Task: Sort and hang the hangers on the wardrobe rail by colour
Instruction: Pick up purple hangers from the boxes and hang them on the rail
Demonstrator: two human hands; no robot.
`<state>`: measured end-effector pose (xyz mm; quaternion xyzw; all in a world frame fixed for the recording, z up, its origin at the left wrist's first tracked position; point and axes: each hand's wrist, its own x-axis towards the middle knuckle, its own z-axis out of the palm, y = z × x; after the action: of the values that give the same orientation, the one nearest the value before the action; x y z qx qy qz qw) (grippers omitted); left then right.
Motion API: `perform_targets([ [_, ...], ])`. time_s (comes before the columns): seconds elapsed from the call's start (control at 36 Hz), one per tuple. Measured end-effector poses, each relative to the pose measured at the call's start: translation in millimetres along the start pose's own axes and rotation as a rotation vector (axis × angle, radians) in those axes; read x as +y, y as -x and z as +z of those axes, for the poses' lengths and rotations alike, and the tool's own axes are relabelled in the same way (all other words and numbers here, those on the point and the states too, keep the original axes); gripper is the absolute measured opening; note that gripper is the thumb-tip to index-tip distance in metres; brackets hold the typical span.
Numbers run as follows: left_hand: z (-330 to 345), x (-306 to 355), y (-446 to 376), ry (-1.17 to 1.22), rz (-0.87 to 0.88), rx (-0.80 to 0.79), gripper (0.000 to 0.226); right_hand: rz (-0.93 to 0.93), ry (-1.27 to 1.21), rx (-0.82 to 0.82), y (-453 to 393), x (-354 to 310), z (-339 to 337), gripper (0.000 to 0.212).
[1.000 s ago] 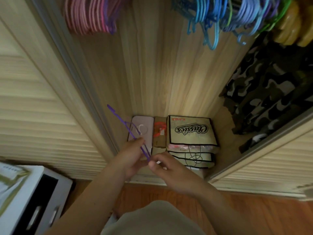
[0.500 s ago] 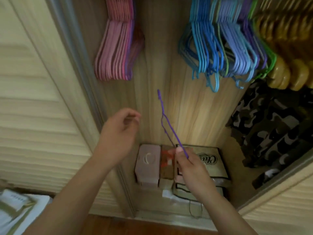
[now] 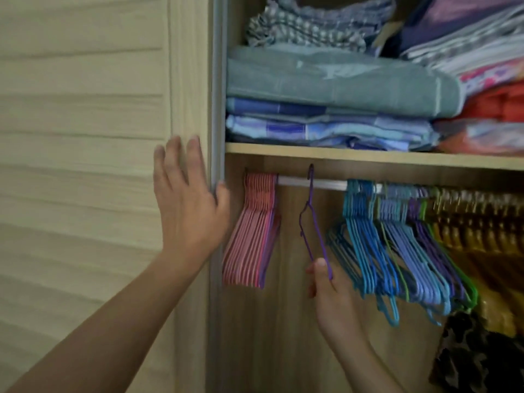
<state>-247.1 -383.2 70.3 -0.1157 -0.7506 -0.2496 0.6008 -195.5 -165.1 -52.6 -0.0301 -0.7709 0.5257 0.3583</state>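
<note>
The right hand pinches the thin purple hanger by its lower corner, likely so the hook at 12 o'clock can reach over the pale metal rail; whether it is seated is unclear. The left hand, fingers straight, presses flat against the ribbed wardrobe door at 9 o'clock, apparently for balance. Slim pink hangers bunch at the hanger's 9 o'clock, blue hangers at 3 o'clock. Soft folded towels lie on the shelf above.
</note>
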Motion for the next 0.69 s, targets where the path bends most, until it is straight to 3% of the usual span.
perform_targets([
  [0.19,9.0,-7.7,2.4,-0.025,0.056,0.028,0.068,0.013,0.04,0.048,-56.4,19.9,40.8,0.049],
  [0.39,11.8,-5.5,3.9,-0.018,0.078,0.079,0.066,-0.039,0.135,-0.05,-52.2,45.1,60.5,0.024],
  [0.53,12.9,-8.3,3.5,-0.04,0.088,0.076,0.066,-0.088,0.178,-0.049,-51.6,54.1,76.7,0.034],
  [0.69,17.2,-10.3,3.9,-0.048,0.114,0.068,0.065,-0.14,0.268,-0.122,-53.3,49.5,86.5,0.029],
])
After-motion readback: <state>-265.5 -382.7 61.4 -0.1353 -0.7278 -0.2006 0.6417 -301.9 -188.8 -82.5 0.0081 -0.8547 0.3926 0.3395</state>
